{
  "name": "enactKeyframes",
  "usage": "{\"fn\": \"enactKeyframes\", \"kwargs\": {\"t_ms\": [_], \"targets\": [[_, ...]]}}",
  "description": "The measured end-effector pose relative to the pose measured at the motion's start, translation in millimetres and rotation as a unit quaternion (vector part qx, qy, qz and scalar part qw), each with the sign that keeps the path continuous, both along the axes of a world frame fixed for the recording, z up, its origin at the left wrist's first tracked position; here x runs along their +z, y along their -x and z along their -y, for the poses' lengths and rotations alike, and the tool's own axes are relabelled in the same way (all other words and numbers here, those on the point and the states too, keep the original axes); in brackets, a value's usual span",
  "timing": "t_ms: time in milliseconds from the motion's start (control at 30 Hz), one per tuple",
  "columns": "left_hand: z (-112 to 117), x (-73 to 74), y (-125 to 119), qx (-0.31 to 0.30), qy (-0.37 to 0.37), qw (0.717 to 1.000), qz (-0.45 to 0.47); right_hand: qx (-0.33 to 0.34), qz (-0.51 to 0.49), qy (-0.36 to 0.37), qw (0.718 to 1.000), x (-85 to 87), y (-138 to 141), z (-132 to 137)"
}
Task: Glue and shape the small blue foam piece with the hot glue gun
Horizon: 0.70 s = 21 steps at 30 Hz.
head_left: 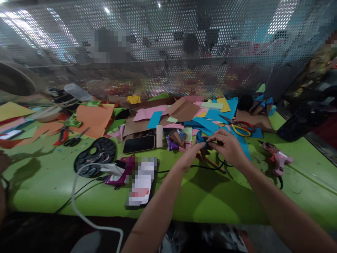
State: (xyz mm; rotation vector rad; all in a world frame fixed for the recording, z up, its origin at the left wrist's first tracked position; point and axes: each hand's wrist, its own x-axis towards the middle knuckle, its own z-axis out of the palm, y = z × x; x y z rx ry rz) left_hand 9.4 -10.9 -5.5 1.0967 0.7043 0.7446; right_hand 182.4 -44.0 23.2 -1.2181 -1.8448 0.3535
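Observation:
Both my hands meet over the green table, a little right of centre. My left hand pinches a small rolled piece of blue paper from the left. My right hand closes its fingers on the same blue piece from the right. A thin wooden stick runs down from below the blue roll, under my hands. Whether the roll is fixed to the stick is hidden by my fingers.
A pink glue gun lies right of my hands. Scissors with red and yellow handles rest on blue paper scraps behind. A dark phone, a black round tray, black scissors and many coloured sheets lie left. A perforated metal screen stands behind.

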Motion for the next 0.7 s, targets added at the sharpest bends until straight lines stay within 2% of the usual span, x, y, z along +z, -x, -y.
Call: {"fn": "enactKeyframes", "kwargs": {"t_ms": [133,300,500,700], "targets": [[0.5,-1.2,-2.4,0.025,-0.011,1.0,0.002,-0.006,0.004,0.003,1.0,-0.8,-0.1,-0.6],[0.6,1.1,-3.8,0.082,-0.031,0.996,0.017,-0.052,0.008,-0.004,0.999,-1.1,0.8,1.3],[0.8,2.6,-3.5,0.077,-0.047,0.996,0.026,-0.01,0.0,-0.012,1.0,-2.8,7.7,4.5],[-2.3,-1.5,-5.1,0.072,-0.024,0.995,0.058,0.002,0.024,-0.018,1.0,-6.9,9.9,4.6]]}}
